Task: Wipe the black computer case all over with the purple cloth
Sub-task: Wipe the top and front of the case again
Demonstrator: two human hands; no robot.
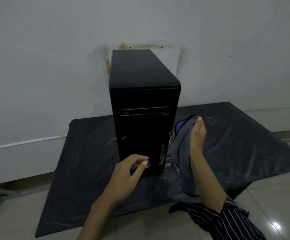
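- The black computer case (145, 70) stands upright on a black plastic sheet (88, 146) spread over the tiled floor (15, 215), its back to the white wall (54, 49).
- It looks stiff, hard-edged and probably heavy. It is better steadied at a top corner or the front edge than lifted. The smooth panels look slippery.
- The purple cloth (181, 146) is soft and limp. It shows mostly grey, with purple at its upper fold, and hangs at 3 o'clock of the case, its tail reaching the sheet.
- The right hand (198, 135) lies flat and straightened against the cloth, pressing it toward the case's right side.
- The left hand (128, 172), loosely curled, has its fingertips at the lower front, at 6 o'clock, grasping nothing visible.
- The case is the only container. It is closed, the optical drive (144, 112) is shut flush, and the contents are hidden.
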